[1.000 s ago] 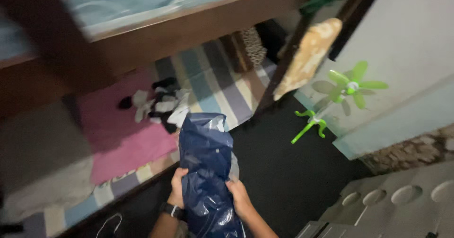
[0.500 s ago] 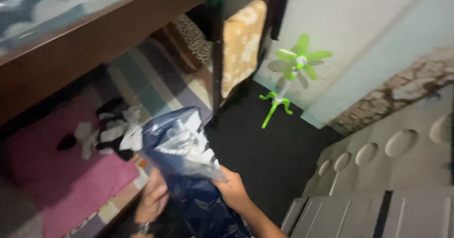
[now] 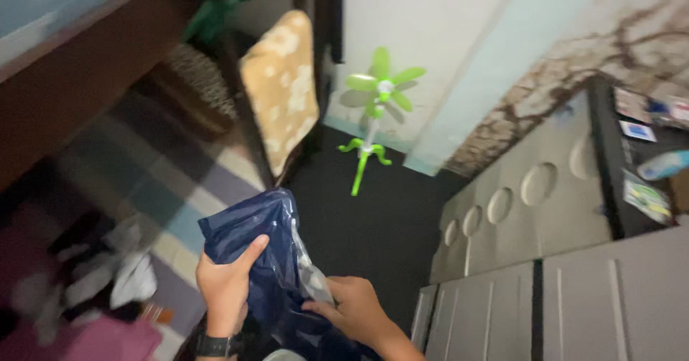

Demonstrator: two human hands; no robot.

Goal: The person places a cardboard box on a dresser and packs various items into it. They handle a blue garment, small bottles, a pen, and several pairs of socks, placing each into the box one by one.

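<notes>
Hands met on a dark blue plastic bag [image 3: 247, 242] in this dim bedroom, and we used that bag as our landmark. We saw the left hand [image 3: 226, 286], a dark wristwatch [image 3: 217, 345] on its wrist, closed around the bag's upper left edge, thumb laid across the front. The right hand [image 3: 344, 311] pinched a clear, crinkled strip of plastic [image 3: 308, 275] on the bag's right side, fingers curled in. The bag stood upright between the two hands, its top above them, its lower folds below them at the frame's bottom edge.

Above and right of the bag, a green flower-shaped fan [image 3: 373, 117] stood on dark floor by a pale wall. Further right, grey cabinets [image 3: 517, 210] with round cut-outs ran along the wall; on a dark shelf [image 3: 639, 160] at the far right we made out small flat packets [image 3: 646, 196], white, green and blue, too blurred to tell apart. Left of the bag lay a striped mat [image 3: 179, 189] with scattered black and white clothes [image 3: 108, 275]. Above the bag, a tan mottled cushion [image 3: 283, 88] leaned upright.
</notes>
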